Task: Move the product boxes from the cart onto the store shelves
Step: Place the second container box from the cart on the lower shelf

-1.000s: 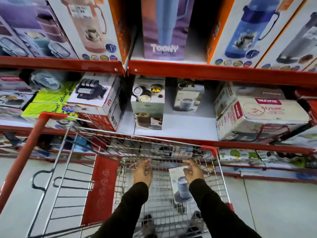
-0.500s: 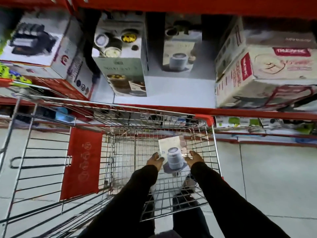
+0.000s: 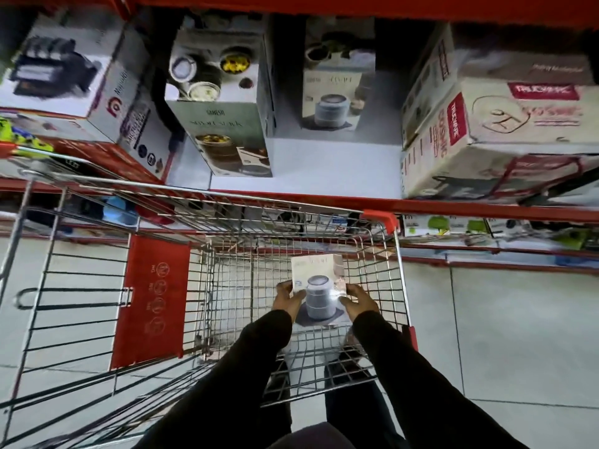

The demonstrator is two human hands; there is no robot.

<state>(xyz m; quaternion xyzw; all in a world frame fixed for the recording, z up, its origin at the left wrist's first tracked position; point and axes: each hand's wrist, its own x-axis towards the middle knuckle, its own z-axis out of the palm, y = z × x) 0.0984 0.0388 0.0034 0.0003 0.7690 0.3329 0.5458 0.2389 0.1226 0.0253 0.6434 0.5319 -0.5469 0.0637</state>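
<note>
A pale product box [image 3: 319,288] printed with a grey lidded pot stands inside the wire cart [image 3: 227,241], near its right side. My left hand [image 3: 288,299] grips the box's left edge and my right hand [image 3: 358,301] grips its right edge. A matching box [image 3: 337,89] stands upright at the back of the white shelf [image 3: 324,170] just beyond the cart. Whether the held box rests on the cart floor or is lifted off it, I cannot tell.
On the shelf, a taller green box [image 3: 227,105] stands left of the matching box, a white appliance box [image 3: 74,79] further left, and large beige cartons [image 3: 499,124] on the right. The cart's red flap [image 3: 152,303] hangs at the left. Lower shelves [image 3: 486,234] hold small goods.
My view has tipped down from the upper shelves to the cart. Both hands came together from the cart's far rim onto the box and now hold its two sides.
</note>
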